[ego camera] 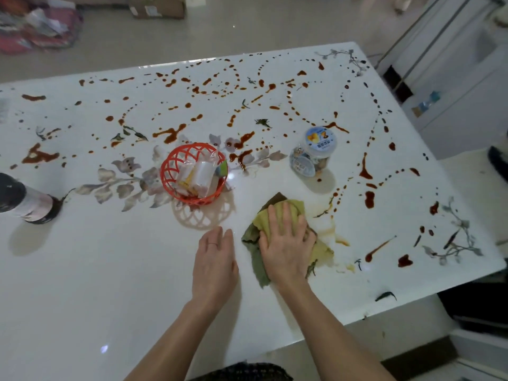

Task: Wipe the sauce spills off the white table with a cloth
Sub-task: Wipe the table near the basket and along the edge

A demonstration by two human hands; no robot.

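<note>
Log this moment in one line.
right hand: presses cloth | left hand: flat on table | sauce: mostly unwiped

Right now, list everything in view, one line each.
table: one, white with floral print, fills the view
sauce spills: many, red-brown, across far and right parts
cloth: one, yellow-green, near edge, under right hand
basket: one, red, centre, holding packets
jar: one, clear with pale blue lid, right of basket
bottle: one, dark, left edge
cardboard box: one, brown, floor beyond table
left hand: flat on table, left of cloth
right hand: pressing flat on cloth
</note>
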